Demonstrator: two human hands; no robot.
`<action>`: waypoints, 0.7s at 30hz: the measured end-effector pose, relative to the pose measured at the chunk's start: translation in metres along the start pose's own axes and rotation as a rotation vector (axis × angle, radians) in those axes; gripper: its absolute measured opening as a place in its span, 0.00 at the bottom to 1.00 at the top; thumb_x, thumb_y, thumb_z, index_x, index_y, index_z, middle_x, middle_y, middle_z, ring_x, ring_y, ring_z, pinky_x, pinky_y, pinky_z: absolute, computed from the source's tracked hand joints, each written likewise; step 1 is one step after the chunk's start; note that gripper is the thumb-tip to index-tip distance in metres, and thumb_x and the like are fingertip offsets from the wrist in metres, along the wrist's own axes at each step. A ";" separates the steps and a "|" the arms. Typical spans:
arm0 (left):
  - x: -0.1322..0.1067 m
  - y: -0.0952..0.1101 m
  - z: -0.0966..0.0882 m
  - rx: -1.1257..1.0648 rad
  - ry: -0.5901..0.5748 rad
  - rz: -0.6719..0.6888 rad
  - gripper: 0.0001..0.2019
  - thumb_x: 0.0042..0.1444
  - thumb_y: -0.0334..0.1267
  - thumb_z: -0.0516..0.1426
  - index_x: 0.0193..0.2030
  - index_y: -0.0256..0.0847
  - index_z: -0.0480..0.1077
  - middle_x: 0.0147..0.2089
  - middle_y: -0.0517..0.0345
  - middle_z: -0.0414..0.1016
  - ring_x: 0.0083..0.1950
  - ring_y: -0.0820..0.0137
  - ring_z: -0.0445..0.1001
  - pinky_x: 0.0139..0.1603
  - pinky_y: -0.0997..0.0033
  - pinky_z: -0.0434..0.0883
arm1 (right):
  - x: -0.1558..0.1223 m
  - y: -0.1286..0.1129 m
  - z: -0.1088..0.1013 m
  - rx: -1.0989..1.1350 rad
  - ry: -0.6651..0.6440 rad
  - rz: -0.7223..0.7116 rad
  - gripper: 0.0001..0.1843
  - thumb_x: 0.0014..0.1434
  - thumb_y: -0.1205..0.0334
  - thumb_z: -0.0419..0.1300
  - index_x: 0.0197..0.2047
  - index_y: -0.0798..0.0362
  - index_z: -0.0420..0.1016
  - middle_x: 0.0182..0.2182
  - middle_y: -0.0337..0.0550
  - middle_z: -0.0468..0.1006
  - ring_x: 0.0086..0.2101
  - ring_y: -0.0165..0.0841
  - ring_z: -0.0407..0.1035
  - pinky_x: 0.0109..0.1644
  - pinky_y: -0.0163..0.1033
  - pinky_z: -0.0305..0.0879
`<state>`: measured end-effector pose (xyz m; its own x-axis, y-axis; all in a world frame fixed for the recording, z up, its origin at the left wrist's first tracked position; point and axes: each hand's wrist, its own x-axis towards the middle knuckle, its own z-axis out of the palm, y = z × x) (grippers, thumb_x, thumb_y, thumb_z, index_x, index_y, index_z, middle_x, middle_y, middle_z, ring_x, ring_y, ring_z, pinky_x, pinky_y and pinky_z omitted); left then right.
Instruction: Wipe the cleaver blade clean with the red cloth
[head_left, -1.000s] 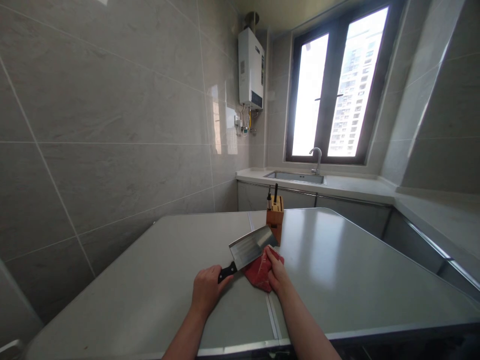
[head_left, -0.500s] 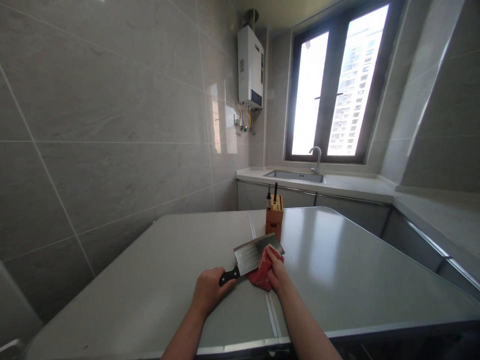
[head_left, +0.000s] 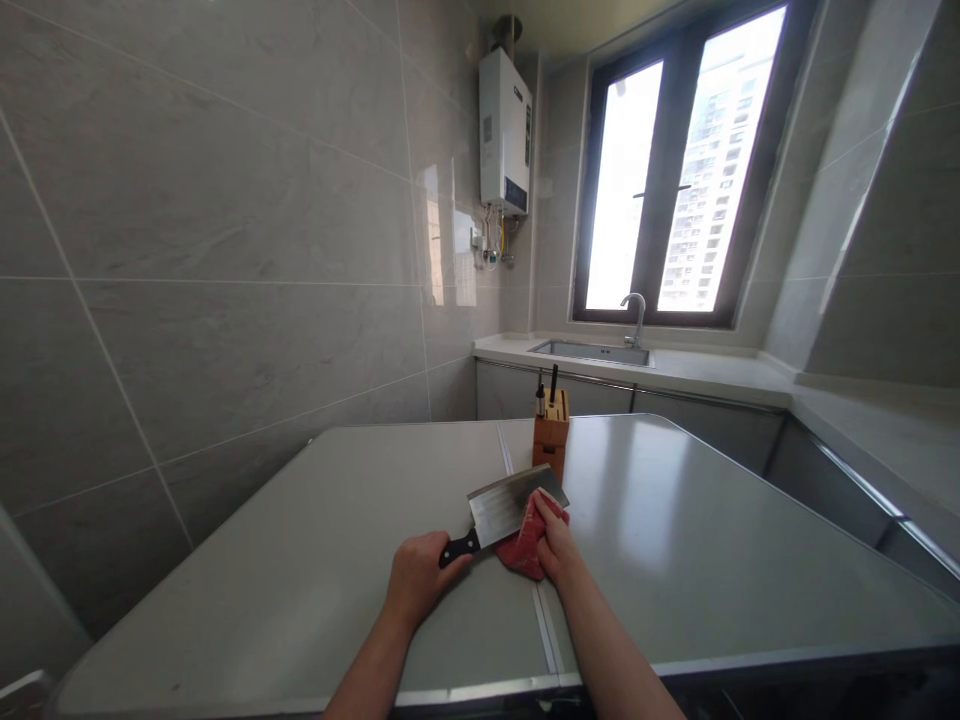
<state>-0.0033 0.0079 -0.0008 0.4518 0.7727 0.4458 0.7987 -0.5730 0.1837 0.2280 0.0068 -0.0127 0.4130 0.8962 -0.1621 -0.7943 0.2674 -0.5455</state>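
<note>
My left hand [head_left: 421,575] is wrapped round the black handle of a cleaver [head_left: 501,508]. Its broad steel blade points away to the right, tilted up at the far end. In my right hand [head_left: 556,545] is a red cloth [head_left: 523,552], pinched by the fingers against the blade near its tip. Part of the cloth hangs below the blade's lower edge. Just behind the blade stands a wooden knife block [head_left: 551,435] with a couple of dark handles sticking out of its top; the blade hides some of its base.
Both hands are over a pale table [head_left: 322,560] with a metal seam down its middle. Beyond it runs a counter [head_left: 705,368] with a sink [head_left: 589,350] and a faucet [head_left: 636,318]. A tiled wall [head_left: 247,220] borders the left side.
The view has shifted very slightly. My hands, the cleaver and the cloth hold nearly the same position.
</note>
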 end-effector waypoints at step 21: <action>0.000 0.003 -0.003 0.060 0.072 -0.062 0.22 0.58 0.57 0.47 0.30 0.40 0.68 0.30 0.54 0.74 0.32 0.65 0.71 0.33 0.70 0.57 | -0.011 -0.001 0.005 -0.078 -0.170 0.027 0.14 0.37 0.68 0.72 0.26 0.55 0.70 0.21 0.37 0.76 0.22 0.30 0.73 0.27 0.33 0.73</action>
<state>-0.0020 0.0056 0.0027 0.3726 0.7833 0.4976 0.8476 -0.5055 0.1612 0.2219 -0.0011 -0.0066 0.3059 0.9512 -0.0401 -0.7641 0.2202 -0.6063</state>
